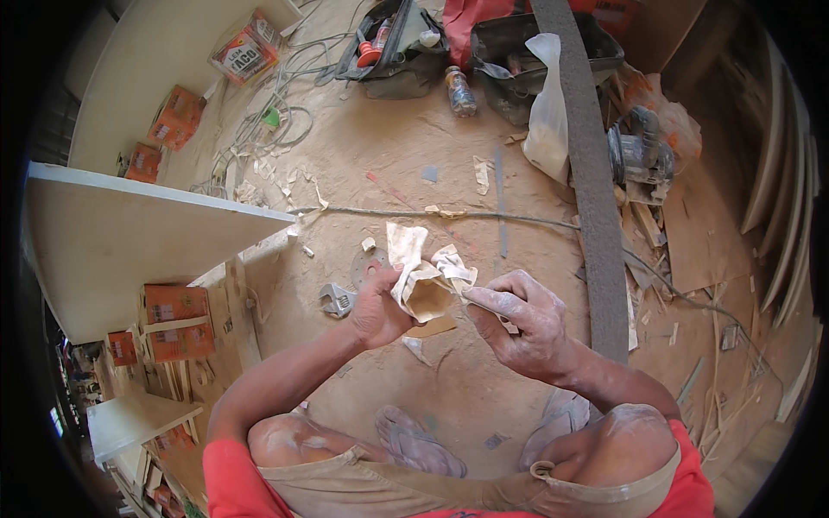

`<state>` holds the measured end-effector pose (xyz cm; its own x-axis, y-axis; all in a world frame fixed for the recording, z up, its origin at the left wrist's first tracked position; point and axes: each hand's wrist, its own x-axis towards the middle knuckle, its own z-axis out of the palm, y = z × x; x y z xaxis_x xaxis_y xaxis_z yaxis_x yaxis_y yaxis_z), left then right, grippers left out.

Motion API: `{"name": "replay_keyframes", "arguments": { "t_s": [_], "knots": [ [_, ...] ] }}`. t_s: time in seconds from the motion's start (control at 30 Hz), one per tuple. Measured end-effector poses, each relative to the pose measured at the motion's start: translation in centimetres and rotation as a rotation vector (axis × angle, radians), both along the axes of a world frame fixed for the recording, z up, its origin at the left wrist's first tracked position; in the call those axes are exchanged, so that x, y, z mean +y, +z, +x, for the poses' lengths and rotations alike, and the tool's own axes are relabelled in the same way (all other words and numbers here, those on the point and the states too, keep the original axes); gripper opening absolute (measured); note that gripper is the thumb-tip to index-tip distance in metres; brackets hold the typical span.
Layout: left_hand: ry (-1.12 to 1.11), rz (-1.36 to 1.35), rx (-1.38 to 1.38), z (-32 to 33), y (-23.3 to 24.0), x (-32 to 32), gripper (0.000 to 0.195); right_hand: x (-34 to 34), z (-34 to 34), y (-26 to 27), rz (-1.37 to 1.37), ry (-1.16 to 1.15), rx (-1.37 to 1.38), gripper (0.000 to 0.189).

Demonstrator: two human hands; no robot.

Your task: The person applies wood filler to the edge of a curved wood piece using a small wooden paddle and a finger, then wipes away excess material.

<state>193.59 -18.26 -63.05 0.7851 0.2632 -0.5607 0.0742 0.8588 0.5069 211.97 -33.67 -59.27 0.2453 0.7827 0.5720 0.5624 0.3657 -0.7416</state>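
Note:
My left hand (377,309) grips a crumpled, cream-coloured cup or rolled-down bag (424,296), its open mouth tilted towards me. Powdery white residue coats my right hand (524,320), whose thumb and fingers pinch a small flat tool or strip (505,317). That piece reaches a whitish wad (453,264) at the cup's right rim; whether the wad is paper or paste I cannot tell. On the dusty floor left of my left hand lie an adjustable wrench (337,300) and a round abrasive disc (370,265), partly hidden behind that hand.
A grey cable (388,212) crosses the floor ahead. Beyond are open tool bags (405,78), a plastic bottle (460,94) and a white plastic bag (546,123). A long dark board (599,226) and a power tool (641,155) lie right; pale panels (149,226) and orange boxes (178,320) stand left.

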Motion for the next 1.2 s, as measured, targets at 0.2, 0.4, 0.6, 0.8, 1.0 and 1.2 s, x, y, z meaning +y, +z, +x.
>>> {"name": "replay_keyframes", "arguments": {
  "t_s": [0.2,0.4,0.6,0.8,1.0,1.2],
  "knots": [
    [0.028,-0.035,-0.152,1.7,1.3,0.0,0.055,0.9,0.4,-0.6,0.132,-0.016,-0.217,0.032],
    [0.027,0.036,-0.075,2.8,2.7,-0.4,0.055,1.3,-0.3,-0.9,0.174,0.074,-0.320,0.031],
    [-0.007,0.025,-0.077,2.6,3.1,-0.3,0.055,1.3,0.6,0.1,0.064,0.182,-0.222,0.030],
    [0.015,-0.019,-0.082,2.4,2.8,-0.2,0.054,0.8,1.2,-0.4,0.191,-0.092,-0.199,0.023],
    [0.027,0.045,-0.106,2.5,3.4,0.1,0.054,0.4,1.5,0.3,0.028,-0.242,-0.486,0.024],
    [0.047,0.197,0.014,0.5,1.9,1.4,0.056,0.4,0.8,0.3,-0.115,-0.232,-0.561,0.022]
  ]
}}
